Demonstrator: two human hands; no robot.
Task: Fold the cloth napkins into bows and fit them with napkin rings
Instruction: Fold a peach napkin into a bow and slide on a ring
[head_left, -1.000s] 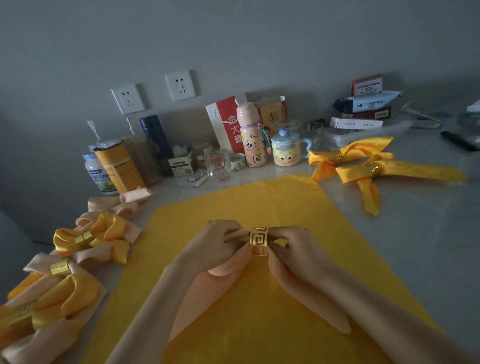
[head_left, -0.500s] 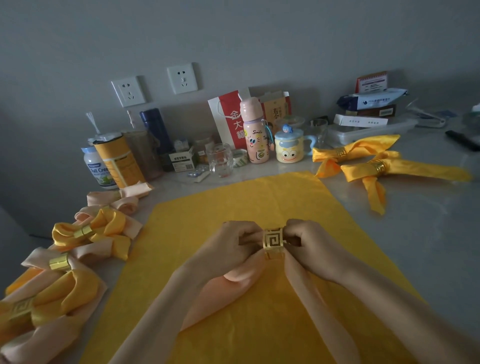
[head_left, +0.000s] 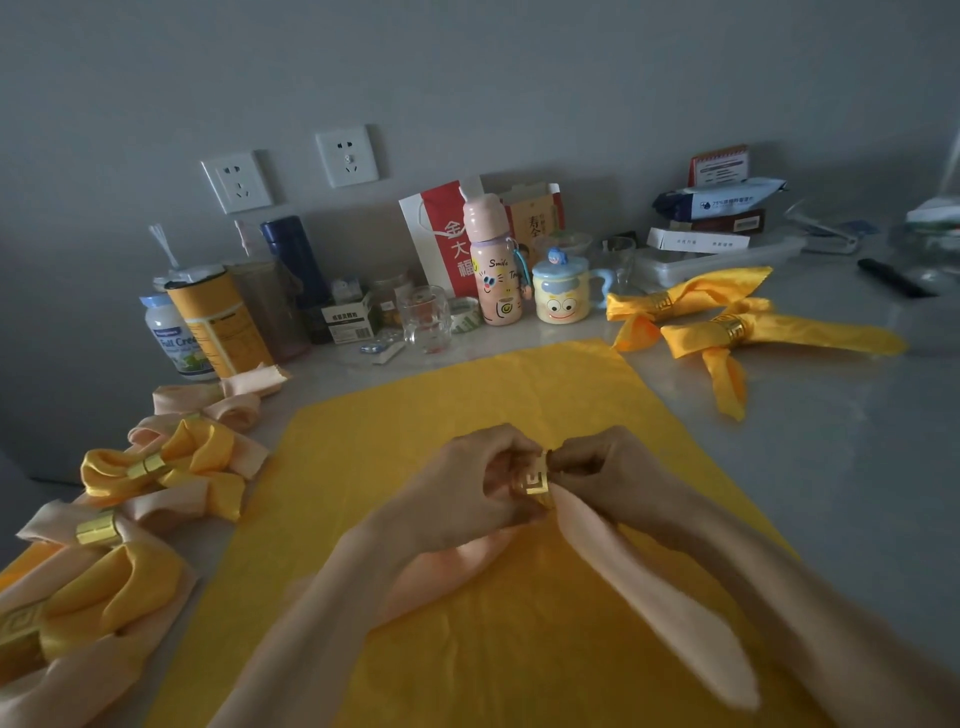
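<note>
hands meet over the middle of the yellow cloth (head_left: 467, 400) spread on the surface (head_left: 831, 467), with both forearms coming in from the near edge and angling toward each other. the left hand (head_left: 462, 488) is turned knuckles-up, its fingers (head_left: 501, 457) curled tight and pinching the left side of the gold napkin ring (head_left: 532, 479). the right hand (head_left: 610, 475) faces it from the right, thumb and fingers closed on the peach napkin (head_left: 644, 592) where it meets the ring's right edge. the ring sits between the two hands, held a little above the cloth. one tail of the napkin trails toward the near right across the cloth, and a rounder fold lies under the left wrist. ringed bows (head_left: 156, 467) in peach and yellow lie along the left edge of the surface, and two yellow ringed napkins (head_left: 727, 327) lie at the far right. a pink bottle (head_left: 493, 270) and a smiling mug (head_left: 561, 299) stand by the far wall.
</note>
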